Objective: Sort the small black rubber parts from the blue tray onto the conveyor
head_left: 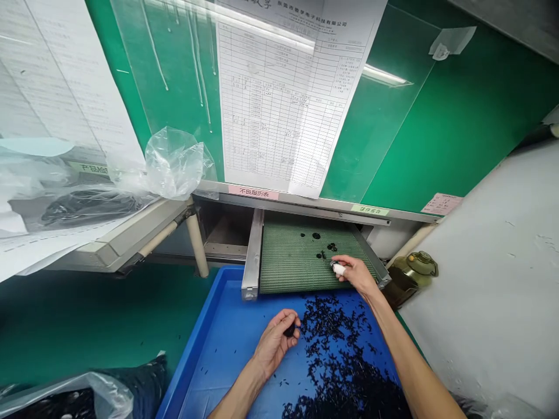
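Electronics factory bench: posted form (283, 99), blue parts tray (190, 343).

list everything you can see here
tray: one, blue, below the hands
loose parts: many, black, heaped in tray
mesh drawer: one, green, metal-sided, above tray
mesh parts: a few, black, on drawer
form: one, white, top centre
pink label: one, pink, shelf edge
green label: one, green, shelf edge
bags: two, clear, left side
bottle: one, olive, right of drawer
held part: one, black, in left hand
finger wrap: white, on right hand
left hand: over tray
right hand: over drawer
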Available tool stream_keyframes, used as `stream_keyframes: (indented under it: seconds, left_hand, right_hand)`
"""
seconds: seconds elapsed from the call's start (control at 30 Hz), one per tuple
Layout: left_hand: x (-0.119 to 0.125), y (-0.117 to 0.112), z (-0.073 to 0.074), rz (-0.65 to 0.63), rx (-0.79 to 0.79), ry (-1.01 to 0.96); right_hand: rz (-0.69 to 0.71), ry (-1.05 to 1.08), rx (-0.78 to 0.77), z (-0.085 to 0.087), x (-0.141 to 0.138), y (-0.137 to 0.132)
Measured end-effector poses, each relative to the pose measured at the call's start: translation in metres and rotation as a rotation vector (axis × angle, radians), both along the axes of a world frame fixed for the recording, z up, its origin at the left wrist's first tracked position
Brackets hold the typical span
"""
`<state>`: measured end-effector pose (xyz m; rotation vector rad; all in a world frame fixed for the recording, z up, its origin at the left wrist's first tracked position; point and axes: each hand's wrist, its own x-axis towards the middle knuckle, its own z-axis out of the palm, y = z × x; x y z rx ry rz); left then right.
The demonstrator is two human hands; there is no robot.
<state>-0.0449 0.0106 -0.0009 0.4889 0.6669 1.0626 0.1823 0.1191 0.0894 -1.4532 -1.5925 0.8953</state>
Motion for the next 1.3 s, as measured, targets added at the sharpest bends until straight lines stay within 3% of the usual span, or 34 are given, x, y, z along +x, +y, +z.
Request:
stream_keyframes:
  seconds: [0.2, 0.33, 0.57, 0.7, 0.8, 1.0, 1.17, 1.3]
  left_hand:
    - [0.008, -0.005, 0.001, -0.129, 0.1, 0.074]
    - [0.012, -0.007, -0.004, -0.201, 0.118, 0.175]
    - [0.013, -0.005, -0.01, -0.13, 0.09, 0.406]
    - [0.014, -0.007, -0.008, -0.17, 0.112, 0.423]
    - [0.014, -0.008, -0.009, -0.238, 0.178, 0.441]
    - [0.008, -0.009, -0.012, -0.305, 0.339, 0.51]
    - [0.006, -0.012, -0.009, -0.368, 0.405, 0.487]
    - [0.008, -0.015, -0.008, -0.398, 0.406, 0.442]
  right_hand:
    - [0.097, 0.086, -0.107, -0.047, -0.046, -0.09]
    - [0.123, 0.035, -0.076, -0.067, -0.068, -0.121]
    - [-0.013, 0.01, -0.073, -0.071, -0.048, -0.125]
    - [0.118, -0.125, 0.011, -0.065, -0.041, -0.132]
    - [0.223, -0.126, -0.052, -0.067, -0.048, -0.134]
    - [0.244, -0.047, -0.138, -0.079, -0.054, -0.128]
    - [0.286, -0.042, -0.129, -0.069, -0.048, -0.137]
    - [0.202, 0.032, -0.178, -0.068, -0.052, -0.144]
